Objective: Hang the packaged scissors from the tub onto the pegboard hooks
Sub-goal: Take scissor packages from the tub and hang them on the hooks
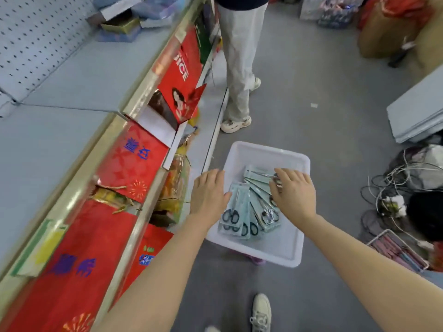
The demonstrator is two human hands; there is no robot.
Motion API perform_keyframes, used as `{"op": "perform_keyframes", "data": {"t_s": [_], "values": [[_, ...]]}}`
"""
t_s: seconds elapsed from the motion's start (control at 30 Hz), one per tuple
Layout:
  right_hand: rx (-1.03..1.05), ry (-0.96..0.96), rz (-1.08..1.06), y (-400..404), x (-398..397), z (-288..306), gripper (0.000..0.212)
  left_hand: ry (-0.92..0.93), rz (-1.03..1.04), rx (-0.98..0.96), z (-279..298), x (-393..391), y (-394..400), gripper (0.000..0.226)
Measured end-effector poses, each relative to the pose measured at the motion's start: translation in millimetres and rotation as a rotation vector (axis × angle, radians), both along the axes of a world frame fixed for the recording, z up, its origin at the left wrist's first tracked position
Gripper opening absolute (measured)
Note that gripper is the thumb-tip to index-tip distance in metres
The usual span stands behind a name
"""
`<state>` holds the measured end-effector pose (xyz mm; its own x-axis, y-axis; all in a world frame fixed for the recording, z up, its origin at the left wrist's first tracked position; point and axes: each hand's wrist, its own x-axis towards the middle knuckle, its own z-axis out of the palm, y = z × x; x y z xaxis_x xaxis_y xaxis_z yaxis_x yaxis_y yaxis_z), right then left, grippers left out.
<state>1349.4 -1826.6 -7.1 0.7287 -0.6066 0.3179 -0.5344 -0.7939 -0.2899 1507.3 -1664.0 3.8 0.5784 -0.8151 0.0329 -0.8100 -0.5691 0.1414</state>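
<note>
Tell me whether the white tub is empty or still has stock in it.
Still stocked, far from full. The white tub holds a fanned pile of packaged scissors under both hands, with bare floor showing around them.

- Tub (291,256): top uncovered, reachable from above; its near part shows bare floor, its far part is taken up by fanned scissor packs (249,207).
- Left hand (209,194) sits over the tub's left rim, right hand (293,191) over the packs; a gap shows between them.
- Shelf edge (213,140) runs just beside the tub's left side, narrowing passage there.
- Upper shelf (79,75) below the pegboard (31,37): largely bare; boxes (119,27) stand at its far end.
- Standing person (237,68) blocks the aisle beyond the tub.
- Tangled cables (393,185) and a wire basket (398,252) crowd the floor to the right.
</note>
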Motion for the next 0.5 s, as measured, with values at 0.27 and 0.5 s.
{"op": "perform_keyframes", "data": {"t_s": [0.27, 0.5], "values": [[0.040, 0.070, -0.063, -25, 9, -92, 0.033, 0.222, 0.054, 0.284, -143, 12, -58, 0.040], [0.090, 0.094, -0.157, -37, 7, -144, 0.031, 0.056, 0.085, 0.634, -206, 2, -102, 0.065]]}}
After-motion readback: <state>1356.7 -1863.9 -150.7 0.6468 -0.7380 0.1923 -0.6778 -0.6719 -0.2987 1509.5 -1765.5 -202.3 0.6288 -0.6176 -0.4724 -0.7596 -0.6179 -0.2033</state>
